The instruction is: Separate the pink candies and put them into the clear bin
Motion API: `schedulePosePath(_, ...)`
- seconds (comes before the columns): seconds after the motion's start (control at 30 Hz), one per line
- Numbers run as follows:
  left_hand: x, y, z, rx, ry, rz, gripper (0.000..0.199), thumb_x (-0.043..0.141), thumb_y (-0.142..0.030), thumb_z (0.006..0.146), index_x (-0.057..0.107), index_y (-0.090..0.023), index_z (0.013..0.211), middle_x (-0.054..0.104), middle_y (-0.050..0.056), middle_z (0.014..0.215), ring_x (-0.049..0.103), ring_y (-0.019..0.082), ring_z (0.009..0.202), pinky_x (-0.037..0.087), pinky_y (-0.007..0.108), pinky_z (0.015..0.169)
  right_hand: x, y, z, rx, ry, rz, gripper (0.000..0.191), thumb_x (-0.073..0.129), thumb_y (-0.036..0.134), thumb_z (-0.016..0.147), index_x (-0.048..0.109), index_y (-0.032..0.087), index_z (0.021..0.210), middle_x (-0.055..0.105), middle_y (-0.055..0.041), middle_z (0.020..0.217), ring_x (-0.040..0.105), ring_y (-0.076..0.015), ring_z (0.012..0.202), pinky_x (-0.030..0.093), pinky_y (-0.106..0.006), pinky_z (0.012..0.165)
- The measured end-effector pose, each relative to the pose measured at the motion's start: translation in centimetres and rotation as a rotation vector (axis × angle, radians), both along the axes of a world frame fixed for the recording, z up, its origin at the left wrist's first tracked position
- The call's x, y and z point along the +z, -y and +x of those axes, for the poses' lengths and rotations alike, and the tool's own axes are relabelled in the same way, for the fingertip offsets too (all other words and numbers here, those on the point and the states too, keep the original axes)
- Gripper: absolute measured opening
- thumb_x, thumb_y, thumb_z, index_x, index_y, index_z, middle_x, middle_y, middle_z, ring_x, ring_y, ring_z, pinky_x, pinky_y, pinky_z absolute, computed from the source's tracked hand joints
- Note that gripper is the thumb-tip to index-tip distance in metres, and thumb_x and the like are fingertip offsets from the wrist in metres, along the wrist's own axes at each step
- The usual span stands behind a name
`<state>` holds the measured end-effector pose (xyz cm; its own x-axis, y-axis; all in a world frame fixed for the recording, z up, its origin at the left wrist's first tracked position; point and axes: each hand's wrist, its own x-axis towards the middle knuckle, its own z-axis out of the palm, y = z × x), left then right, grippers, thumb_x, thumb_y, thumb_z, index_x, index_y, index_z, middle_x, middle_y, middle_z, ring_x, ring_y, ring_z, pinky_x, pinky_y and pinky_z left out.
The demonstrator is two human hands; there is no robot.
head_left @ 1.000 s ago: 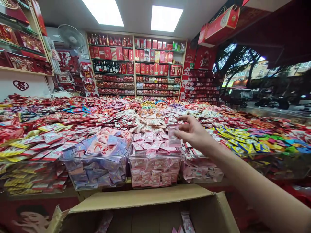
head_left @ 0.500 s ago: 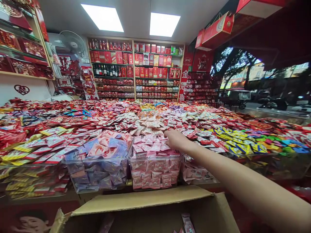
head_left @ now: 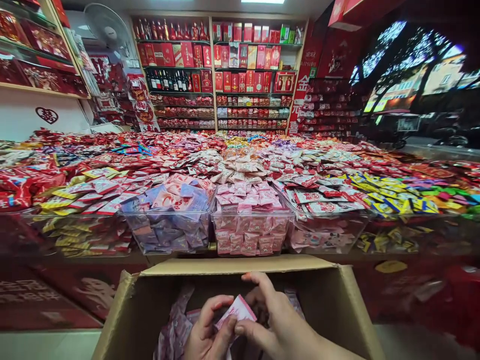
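Note:
Over the open cardboard box [head_left: 240, 267], my left hand [head_left: 212, 325] pinches a small pink-and-white candy packet [head_left: 240, 309] between thumb and fingers. Close beside it is my right hand [head_left: 277, 315], with index finger and thumb spread apart; its thumb tip is at the packet's right corner. Whether that thumb touches the packet I cannot tell. Inside the box, more pink packets [head_left: 172, 327] lie to the left, partly behind my hands. Just beyond the box stands a clear bin of pink candy packets [head_left: 249, 230], heaped above its rim.
A clear bin of purple and pink packets [head_left: 168, 225] stands on the left, and one with red-and-white packets [head_left: 322, 205] on the right. Heaps of wrapped sweets stretch back to shelves [head_left: 215, 75] of bottles and red boxes. A fan [head_left: 107, 30] is at upper left.
My right hand has come back from the bin of pink packets to above the box. My left hand has come into view with a pink packet. The view has tilted down.

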<state>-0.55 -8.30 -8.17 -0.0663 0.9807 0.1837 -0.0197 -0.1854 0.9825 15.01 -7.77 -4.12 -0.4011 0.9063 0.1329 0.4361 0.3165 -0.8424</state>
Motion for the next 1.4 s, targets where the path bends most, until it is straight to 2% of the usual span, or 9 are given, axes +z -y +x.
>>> schedulePosePath(0.13,0.3,-0.1,0.0,-0.061,0.059,-0.072,0.029,0.065,-0.035,0.068,0.06,-0.022,0.094,0.066,0.002,0.087,0.06,0.017,0.083,0.049,0.022,0.072,0.3,-0.5,0.5,-0.091,-0.286,-0.059,0.028,0.052,0.021,0.077,0.042,0.02,0.102,0.06,-0.0014,0.077,0.055,-0.0125,0.07,0.043,-0.025,0.065)
schedulePosePath(0.27,0.8,-0.3,0.2,-0.223,0.125,-0.286,0.025,0.061,-0.042,0.07,0.059,-0.017,0.076,0.058,-0.005,0.045,0.052,0.009,0.034,0.04,0.016,0.034,1.1,-0.8,1.2,-0.103,-0.492,-0.169,0.022,0.053,0.025,0.078,0.042,0.02,0.096,0.059,0.0009,0.074,0.053,-0.0091,0.062,0.04,-0.021,0.056)
schedulePosePath(0.4,1.0,-0.3,0.4,-0.27,0.186,-0.367,0.029,0.062,-0.044,0.068,0.056,-0.016,0.063,0.058,-0.006,0.045,0.046,0.005,0.024,0.032,0.013,0.026,0.8,-0.7,1.3,-0.113,-0.504,-0.166,0.024,0.05,0.027,0.081,0.042,0.02,0.102,0.06,0.0001,0.074,0.055,-0.0098,0.062,0.042,-0.021,0.056)
schedulePosePath(0.53,1.5,-0.1,0.4,-0.277,0.305,-0.39,0.028,0.061,-0.044,0.069,0.057,-0.018,0.078,0.063,-0.004,0.055,0.047,0.005,0.024,0.033,0.013,0.025,0.6,-0.5,1.8,-0.094,-0.358,0.142,0.02,0.049,0.02,0.081,0.048,0.02,0.102,0.064,-0.0046,0.084,0.059,-0.0138,0.077,0.047,-0.028,0.07)
schedulePosePath(0.7,2.4,-0.1,0.0,-0.344,0.357,-0.413,0.051,0.064,-0.043,0.067,0.045,-0.022,0.109,0.055,-0.009,0.039,0.042,0.004,0.023,0.03,0.011,0.026,0.8,-0.1,2.4,0.148,-0.113,0.53,0.027,0.041,0.005,0.078,0.057,0.02,0.093,0.062,-0.009,0.098,0.055,-0.016,0.092,0.047,-0.032,0.078)
schedulePosePath(0.83,2.6,-0.3,0.1,-0.145,0.256,-0.268,0.05,0.071,-0.024,0.062,0.047,-0.022,0.106,0.066,-0.002,0.081,0.06,0.009,0.062,0.049,0.016,0.057,1.1,0.1,2.1,0.054,-0.2,0.4,0.025,0.042,0.006,0.077,0.059,0.02,0.091,0.062,-0.0083,0.099,0.055,-0.0159,0.094,0.046,-0.031,0.08)
schedulePosePath(1.13,2.1,1.2,1.2,-0.147,0.096,-0.201,0.05,0.071,-0.029,0.059,0.051,-0.025,0.105,0.066,0.0,0.082,0.06,0.015,0.074,0.048,0.02,0.067,1.4,0.4,1.4,0.055,-0.022,0.063,0.026,0.055,0.023,0.077,0.057,0.02,0.103,0.065,-0.0044,0.099,0.059,-0.0158,0.088,0.045,-0.026,0.078)
schedulePosePath(1.27,1.4,0.8,0.7,-0.217,0.1,-0.212,0.044,0.067,-0.034,0.064,0.052,-0.024,0.104,0.062,-0.002,0.069,0.054,0.013,0.061,0.045,0.021,0.057,3.3,0.3,2.4,0.009,0.002,0.157,0.017,0.048,0.017,0.079,0.052,0.018,0.096,0.062,-0.0034,0.087,0.056,-0.0129,0.077,0.045,-0.023,0.069)
schedulePosePath(1.4,0.4,0.3,0.3,-0.19,-0.02,-0.172,0.034,0.059,-0.037,0.071,0.054,-0.023,0.102,0.057,-0.004,0.058,0.047,0.01,0.054,0.037,0.018,0.049,8.3,-2.0,5.3,-0.022,0.054,0.415,0.018,0.046,0.017,0.081,0.05,0.019,0.098,0.06,-0.0051,0.094,0.055,-0.0136,0.084,0.044,-0.025,0.074)
